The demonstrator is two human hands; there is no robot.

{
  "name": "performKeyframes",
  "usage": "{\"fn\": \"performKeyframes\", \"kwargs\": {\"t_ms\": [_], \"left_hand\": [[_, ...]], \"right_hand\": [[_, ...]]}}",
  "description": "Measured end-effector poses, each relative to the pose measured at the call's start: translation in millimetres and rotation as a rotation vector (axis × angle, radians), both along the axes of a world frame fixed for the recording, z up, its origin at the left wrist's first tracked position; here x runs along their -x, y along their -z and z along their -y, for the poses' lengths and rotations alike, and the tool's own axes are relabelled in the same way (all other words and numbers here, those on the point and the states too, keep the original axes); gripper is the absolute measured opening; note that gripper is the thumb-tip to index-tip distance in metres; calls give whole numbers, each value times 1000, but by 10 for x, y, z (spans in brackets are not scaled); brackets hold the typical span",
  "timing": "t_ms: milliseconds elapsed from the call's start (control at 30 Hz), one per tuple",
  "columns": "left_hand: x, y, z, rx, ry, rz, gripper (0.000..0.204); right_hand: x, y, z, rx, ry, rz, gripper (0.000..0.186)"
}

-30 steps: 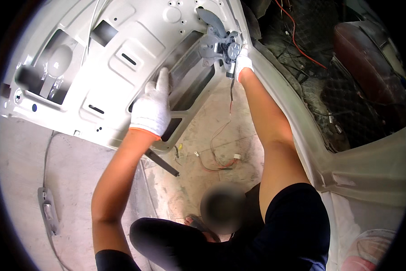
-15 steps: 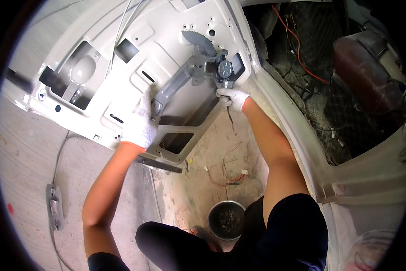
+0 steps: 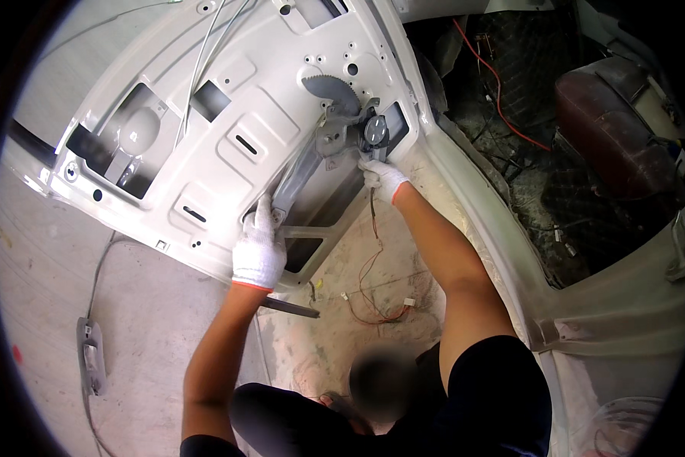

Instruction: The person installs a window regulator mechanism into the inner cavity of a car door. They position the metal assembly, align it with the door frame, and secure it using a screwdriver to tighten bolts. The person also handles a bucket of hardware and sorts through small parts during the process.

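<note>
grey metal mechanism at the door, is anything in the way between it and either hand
Nothing visible. The right hand holds the grey metal mechanism at its motor end, and the left hand is at the lower end of its arm. The dark wire hangs below the right hand, not between.

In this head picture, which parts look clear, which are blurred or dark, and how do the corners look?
Head view: the toothed plate, left hand and right hand look fairly clear; head view: the dark round shape below is strongly blurred; head view: the car interior is in deep shade, while the door panel looks bright; head view: the corners are black.
</note>
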State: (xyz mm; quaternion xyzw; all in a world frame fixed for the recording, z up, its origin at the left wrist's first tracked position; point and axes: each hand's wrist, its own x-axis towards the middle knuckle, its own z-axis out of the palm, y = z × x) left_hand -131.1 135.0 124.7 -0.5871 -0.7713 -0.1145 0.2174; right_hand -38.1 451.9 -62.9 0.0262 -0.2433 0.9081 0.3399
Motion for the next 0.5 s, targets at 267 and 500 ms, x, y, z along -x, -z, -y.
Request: {"fn": "performKeyframes", "kwargs": {"t_ms": [267, 500], "left_hand": [[-148, 414, -117, -81, -20, 126, 69], [-77, 184, -231, -111, 33, 254, 75]], "right_hand": [[-189, 117, -354, -123, 44, 194, 19], [-231, -456, -239, -113, 405, 296, 33]]}}
